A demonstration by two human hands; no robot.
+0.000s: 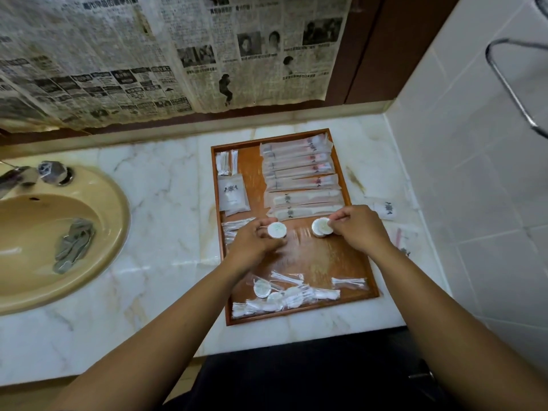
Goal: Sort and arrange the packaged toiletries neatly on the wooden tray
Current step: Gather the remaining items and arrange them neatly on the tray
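Observation:
A wooden tray (pixel 308 256) lies on the marble counter. Long packaged toothbrushes and combs (pixel 299 176) are lined up in rows at its far right. Cotton swab packets (pixel 226 163) and a flat white sachet (pixel 233 192) lie at its far left. Loose round soaps and swab packets (pixel 284 293) are heaped at the near edge. My left hand (pixel 255 243) grips a round white soap (pixel 277 229) over the tray's middle. My right hand (pixel 358 229) pinches a small stack of round soaps (pixel 321 226).
A beige sink (pixel 68 232) with a grey cloth (pixel 74 246) in it sits to the left, with the tap (pixel 32 173) behind. Packets (pixel 385 209) lie on the counter right of the tray. Tiled wall rises at the right; newspaper covers the back wall.

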